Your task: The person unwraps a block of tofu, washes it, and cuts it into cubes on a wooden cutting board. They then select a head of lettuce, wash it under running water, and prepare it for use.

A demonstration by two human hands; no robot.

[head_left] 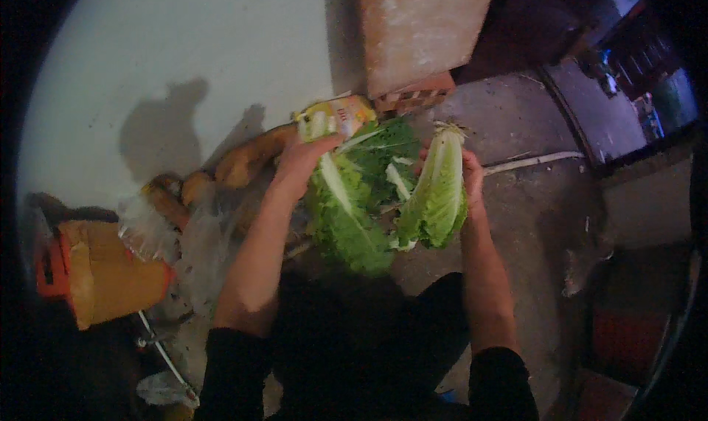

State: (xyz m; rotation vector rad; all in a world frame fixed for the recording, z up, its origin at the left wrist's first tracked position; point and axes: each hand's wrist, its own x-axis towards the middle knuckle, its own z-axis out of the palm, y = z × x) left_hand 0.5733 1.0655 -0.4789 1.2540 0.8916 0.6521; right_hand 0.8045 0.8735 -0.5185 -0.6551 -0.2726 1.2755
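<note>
In my right hand [472,173] is a head of leafy cabbage [437,188], its cut root end up and its leaf tips pointing down. My left hand [303,163] grips a loose cabbage leaf [345,210] by its pale stalk end, and the leaf hangs down apart from the head. Between and behind my hands lie darker green leaves [387,144] with white ribs. Just beyond my left hand sits a yellow printed package [337,115], which bears writing. The fingers of my right hand are partly hidden behind the head.
A pale wall [221,44] rises ahead on the left, with logs [243,158] along its foot. Clear plastic bags [202,238] and a cardboard box [116,269] are at left. A wooden board [423,28] stands on a brick [415,91] ahead. A pale stick [531,162] lies on the floor [520,216].
</note>
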